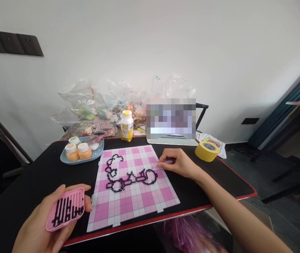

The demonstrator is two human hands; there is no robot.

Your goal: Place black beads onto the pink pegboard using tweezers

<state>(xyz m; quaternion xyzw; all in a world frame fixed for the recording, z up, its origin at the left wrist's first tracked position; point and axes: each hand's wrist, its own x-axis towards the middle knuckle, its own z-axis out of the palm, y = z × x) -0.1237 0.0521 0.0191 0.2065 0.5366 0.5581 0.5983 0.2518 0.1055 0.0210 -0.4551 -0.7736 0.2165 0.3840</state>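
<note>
In my left hand (pixel 47 218) is a pink ridged bead tray (pixel 67 209), its grooves partly filled with black beads; the fingers wrap round its edges. My right hand (pixel 177 162) pinches slim pink tweezers (pixel 168 162), whose tip reaches over the upper right of the pegboard near the black outline. The pink-and-white checked pegboard (pixel 131 203) lies flat on the table between both hands. Black beads (pixel 117 185) form a curving outline across its upper and middle part. Whether a bead sits at the tweezer tip is too small to tell.
Left of the board, a blue plate (pixel 65 162) carries several small bead jars (pixel 85 151). Behind stand a white-and-yellow bottle (pixel 127 125), plastic bags (pixel 86 102) and a blurred screen (pixel 171 119). A yellow tape roll (pixel 206 151) lies at right. The black table mat (pixel 200 193) has red edging.
</note>
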